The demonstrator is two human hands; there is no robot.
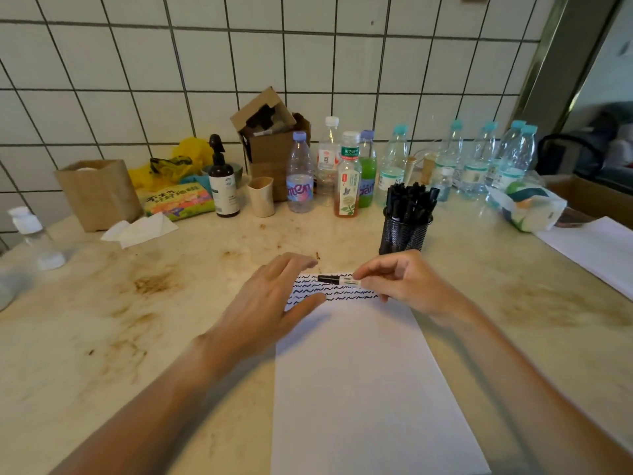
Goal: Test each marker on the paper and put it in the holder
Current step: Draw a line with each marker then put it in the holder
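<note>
A white sheet of paper [359,378] lies on the stained counter, with rows of dark squiggly test lines across its far end. My right hand [407,286] pinches a marker [337,280] with a white barrel and black cap, held level just above the squiggles, cap pointing left. My left hand [270,299] hovers to the left of the marker with fingers spread and relaxed, thumb over the paper's far-left corner, holding nothing. Behind my right hand stands a black mesh holder [404,231] full of black markers.
Along the tiled wall stand several plastic bottles [300,176], a dark spray bottle [223,180], a beige cup [261,196], a cardboard box [270,138] and a paper bag [99,193]. Tissues [140,229] lie at left. Another sheet [596,252] lies at right.
</note>
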